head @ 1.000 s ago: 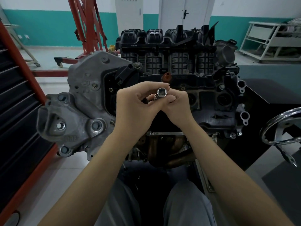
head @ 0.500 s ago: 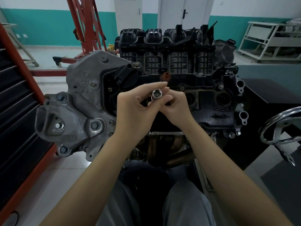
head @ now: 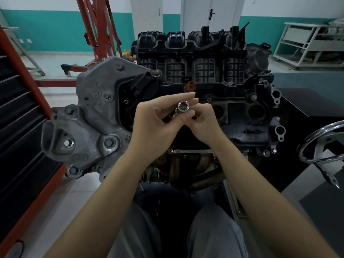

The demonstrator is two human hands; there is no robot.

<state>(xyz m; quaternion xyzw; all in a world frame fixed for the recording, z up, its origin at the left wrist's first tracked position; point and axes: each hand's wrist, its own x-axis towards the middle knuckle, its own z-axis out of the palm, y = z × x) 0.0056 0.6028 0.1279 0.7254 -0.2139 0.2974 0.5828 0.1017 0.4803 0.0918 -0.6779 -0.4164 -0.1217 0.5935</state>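
Small chrome-plated steel socket (head: 183,108): held in front of the middle of the black car engine (head: 204,71), open end facing the camera. No marking legible on it. Left hand (head: 154,125) pinches the socket between forefinger above and thumb below. Right hand (head: 202,121) adjoins from the right, fingers curled round the socket's lower end. White stamp on the engine's upper manifold: too small to read. Embossed oval on the grey cast-metal bracket (head: 89,123) at the engine's left end: illegible.

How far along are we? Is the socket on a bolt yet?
Done: the socket is picked up, held over the engine. In hand: the left hand and right hand both pinch it, its square opening toward the camera. Left: it is on no fastener; the bracket bolt sits in place.
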